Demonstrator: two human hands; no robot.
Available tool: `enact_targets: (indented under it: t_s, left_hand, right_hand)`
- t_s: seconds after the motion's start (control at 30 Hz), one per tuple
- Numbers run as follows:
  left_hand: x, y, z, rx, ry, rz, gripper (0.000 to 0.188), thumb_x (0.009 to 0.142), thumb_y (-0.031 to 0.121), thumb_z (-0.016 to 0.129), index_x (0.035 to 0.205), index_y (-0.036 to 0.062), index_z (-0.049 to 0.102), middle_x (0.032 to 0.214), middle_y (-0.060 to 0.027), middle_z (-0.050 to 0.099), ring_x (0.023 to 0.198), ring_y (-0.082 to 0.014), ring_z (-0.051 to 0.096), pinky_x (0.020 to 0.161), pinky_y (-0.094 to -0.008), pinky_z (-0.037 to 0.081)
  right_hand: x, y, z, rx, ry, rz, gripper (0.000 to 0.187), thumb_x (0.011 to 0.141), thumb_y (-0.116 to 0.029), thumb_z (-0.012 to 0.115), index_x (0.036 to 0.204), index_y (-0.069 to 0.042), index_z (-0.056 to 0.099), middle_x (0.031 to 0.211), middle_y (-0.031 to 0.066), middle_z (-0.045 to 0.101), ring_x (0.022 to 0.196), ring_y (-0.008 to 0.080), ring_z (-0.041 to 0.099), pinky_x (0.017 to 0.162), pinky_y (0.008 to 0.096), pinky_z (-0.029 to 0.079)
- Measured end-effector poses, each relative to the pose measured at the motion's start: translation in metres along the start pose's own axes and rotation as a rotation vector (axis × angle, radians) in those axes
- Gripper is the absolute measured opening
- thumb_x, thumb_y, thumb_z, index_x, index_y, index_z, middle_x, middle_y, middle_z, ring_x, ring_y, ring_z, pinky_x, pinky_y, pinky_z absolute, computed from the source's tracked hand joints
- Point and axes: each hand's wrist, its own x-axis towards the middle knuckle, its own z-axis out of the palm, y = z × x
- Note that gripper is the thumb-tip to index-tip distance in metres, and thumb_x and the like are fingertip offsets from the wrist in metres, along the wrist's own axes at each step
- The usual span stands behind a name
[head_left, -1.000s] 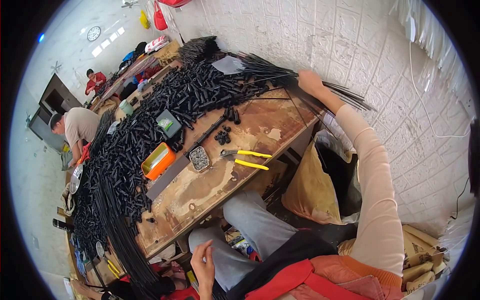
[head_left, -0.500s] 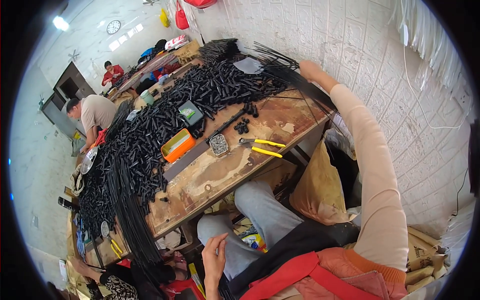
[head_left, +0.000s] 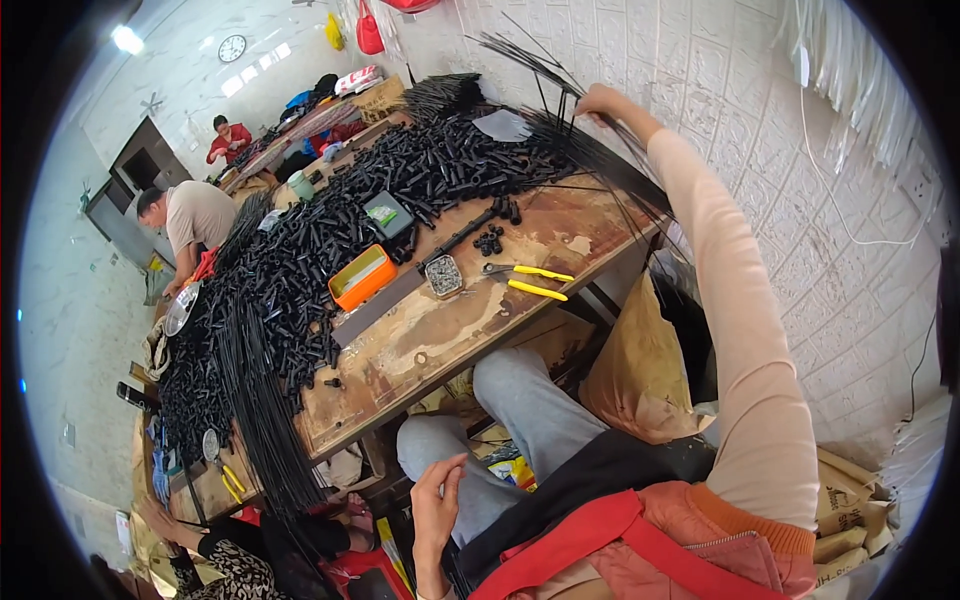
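My right hand point(head_left: 606, 104) is raised at the far right of the table, closed around a few thin black rods point(head_left: 540, 66). The ends of these rods spread out to the left, above a thick bundle of similar rods point(head_left: 610, 165) on the table's far corner. My left hand point(head_left: 437, 508) hangs over my lap at the near side, its fingers curled together and nothing visible in them. On the tabletop lie pliers with yellow handles point(head_left: 538, 281), beside a small clear box of metal bits point(head_left: 443, 276).
Short black tubular parts point(head_left: 290, 250) form a large heap across the table point(head_left: 420, 345), with an orange tray point(head_left: 362, 278) and a grey box point(head_left: 387, 214) at its edge. Long black rods point(head_left: 262, 400) hang over the left side. An open sack point(head_left: 640, 370) stands right; other people work at left.
My right hand has risen and moved slightly left, lifting a few rods away from the bundle. My left hand stays over my lap, its fingers a little more curled.
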Motion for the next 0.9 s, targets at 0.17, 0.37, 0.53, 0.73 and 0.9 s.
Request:
enact_targets:
  t_s: [0.17,0.37,0.53,0.73,0.9]
  left_hand:
    - [0.03,0.033,0.0,0.019,-0.07,0.087,0.021,0.091,0.001,0.056,0.11,0.0013,0.067,0.091,-0.0099,0.068,0.084,-0.0173,0.067,0.075,-0.0272,0.05]
    - [0.086,0.102,-0.022,-0.071,-0.191,0.39,0.022,0.094,0.003,0.055,0.113,0.0014,0.066,0.097,-0.0089,0.068,0.093,-0.0168,0.065,0.081,-0.0284,0.05]
    - [0.159,0.139,-0.038,-0.478,0.056,0.331,0.035,0.101,0.024,0.049,0.128,0.0024,0.055,0.109,-0.0096,0.066,0.099,-0.0193,0.064,0.088,-0.0311,0.05]
    - [0.112,0.132,-0.058,-0.868,0.012,0.015,0.026,0.102,0.031,0.049,0.111,0.0063,0.05,0.072,0.003,0.047,0.054,-0.0048,0.041,0.051,-0.0215,0.038]
    - [0.078,0.113,-0.082,-0.867,0.292,0.02,0.018,0.103,0.025,0.046,0.1,0.007,0.049,0.067,0.0049,0.039,0.046,-0.0014,0.025,0.04,-0.018,0.019]
  right_hand:
    - [-0.02,-0.089,-0.004,0.437,-0.301,-0.123,0.035,0.085,-0.041,0.071,0.068,-0.014,0.056,0.053,-0.0011,0.052,0.043,0.0062,0.045,0.039,0.0249,0.028]
    - [-0.082,-0.183,0.049,1.21,-0.572,-0.138,0.031,0.094,-0.038,0.061,0.09,-0.009,0.052,0.062,-0.0065,0.04,0.042,0.0039,0.028,0.038,0.0205,0.023]
    - [-0.184,-0.291,0.147,1.485,-0.359,-0.291,0.022,0.099,-0.028,0.051,0.099,-0.006,0.048,0.069,-0.0021,0.042,0.048,0.0058,0.033,0.042,0.022,0.027]
    - [-0.246,-0.323,0.18,1.403,-0.794,-0.486,0.024,0.1,-0.022,0.05,0.109,0.0,0.054,0.089,0.005,0.058,0.078,0.014,0.057,0.069,0.0266,0.049]
    - [-0.266,-0.326,0.124,0.305,-1.367,-0.524,0.043,0.099,-0.028,0.049,0.124,0.006,0.056,0.116,0.0185,0.064,0.093,0.0253,0.069,0.08,0.0373,0.058]
